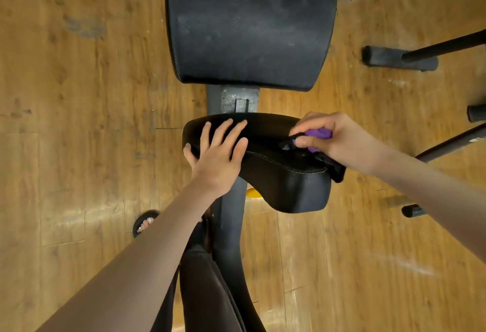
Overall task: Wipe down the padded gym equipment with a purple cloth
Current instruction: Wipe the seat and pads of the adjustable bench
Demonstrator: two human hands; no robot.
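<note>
Now my right hand (334,139) grips the bunched purple cloth (319,134) against the right end of the black seat pad (286,176), while my left hand (221,152) rests flat, fingers straight, on its left end.

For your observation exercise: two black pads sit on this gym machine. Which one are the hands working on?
The smaller seat pad, nearer the person. The left hand rests on it and the right hand holds the purple cloth against it; the larger pad beyond is untouched.

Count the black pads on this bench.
2. The large pad lies at the top of the view; the small pad sits below it, with the left hand resting on it. The frame crops the large pad, so more may be hidden.
</note>
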